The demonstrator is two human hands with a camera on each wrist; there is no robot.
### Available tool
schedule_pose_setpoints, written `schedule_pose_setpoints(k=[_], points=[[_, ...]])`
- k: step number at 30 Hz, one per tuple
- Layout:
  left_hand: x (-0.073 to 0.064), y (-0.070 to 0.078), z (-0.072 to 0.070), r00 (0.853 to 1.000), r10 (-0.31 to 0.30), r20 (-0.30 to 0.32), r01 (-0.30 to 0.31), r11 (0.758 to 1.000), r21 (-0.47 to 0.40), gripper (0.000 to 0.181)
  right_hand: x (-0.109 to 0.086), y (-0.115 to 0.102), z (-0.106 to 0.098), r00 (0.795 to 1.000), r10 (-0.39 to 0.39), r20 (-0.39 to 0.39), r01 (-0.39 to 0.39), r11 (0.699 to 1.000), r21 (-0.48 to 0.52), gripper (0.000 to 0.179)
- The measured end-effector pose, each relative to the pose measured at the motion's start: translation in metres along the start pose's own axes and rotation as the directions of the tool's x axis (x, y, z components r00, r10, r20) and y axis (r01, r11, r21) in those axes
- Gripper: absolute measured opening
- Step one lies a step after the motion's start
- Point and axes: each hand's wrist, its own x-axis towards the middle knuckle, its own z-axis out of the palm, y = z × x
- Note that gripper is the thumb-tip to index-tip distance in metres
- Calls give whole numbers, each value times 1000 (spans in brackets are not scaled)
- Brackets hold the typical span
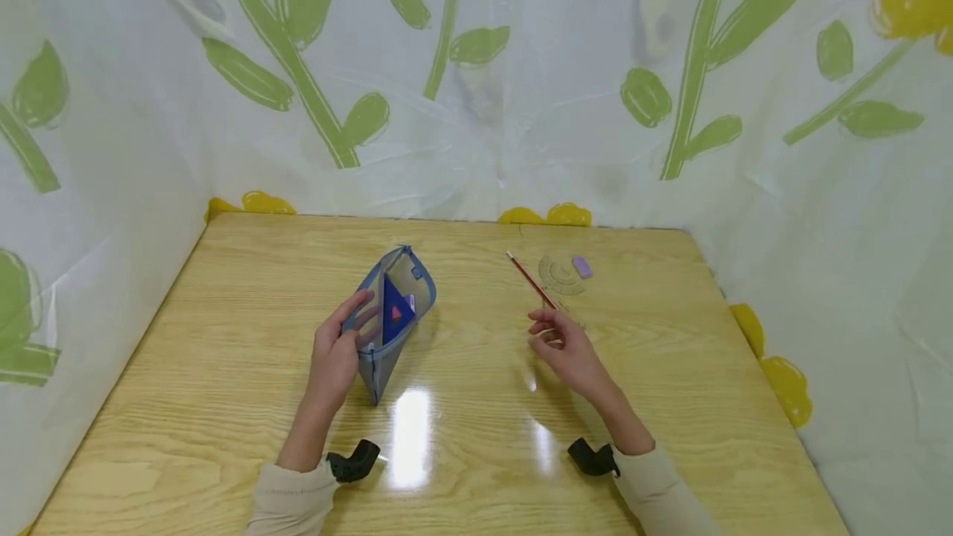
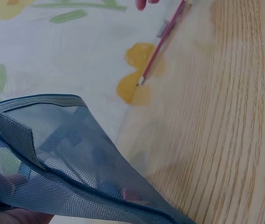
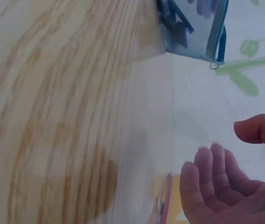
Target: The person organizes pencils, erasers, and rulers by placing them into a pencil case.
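Note:
My left hand (image 1: pixel 333 358) grips the near left side of a blue-edged mesh pencil pouch (image 1: pixel 378 379), its mouth spread open above the table. Fingers show through the mesh. Inside sit a dark blue flat item (image 1: pixel 395 313) with a red mark and a small pale piece behind it. To the right, my right hand (image 1: pixel 572 356) hovers with loosely bent fingers and thumb apart, nothing between them in the right wrist view. Just beyond its fingertips lies a red pencil (image 1: pixel 530 278) with a white end; the hand overlaps its near end in the head view.
A clear protractor (image 1: pixel 560 278) lies beside the pencil, with a purple eraser (image 1: pixel 582 266) at its right. Another clear, thin item shows faintly behind the right hand. White sheets (image 1: pixel 476 155) with flower prints enclose the wooden table (image 1: pixel 223 404) at the back and sides.

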Motion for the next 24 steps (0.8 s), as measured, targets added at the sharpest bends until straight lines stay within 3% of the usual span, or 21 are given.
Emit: schedule_pose_setpoints(k=[4,11,18,24], points=[[2,1,1,1000,26,-6,-26,1000,-5,61,5,-1,-1,1000,-7,-3,7,1000,4,41],[0,0,0,1000,-13,6,13,1000,9,62,13,-1,-4,998,50,-24,-50,999,8,54],[5,-2,0,1000,19,-3,-19,1000,-3,61,32,2,-3,998,11,-62,-11,1000,-10,53],[3,-2,-2,1000,9,-8,-9,1000,-16,61,42,3,-1,997,29,-68,-30,999,-21,54]])
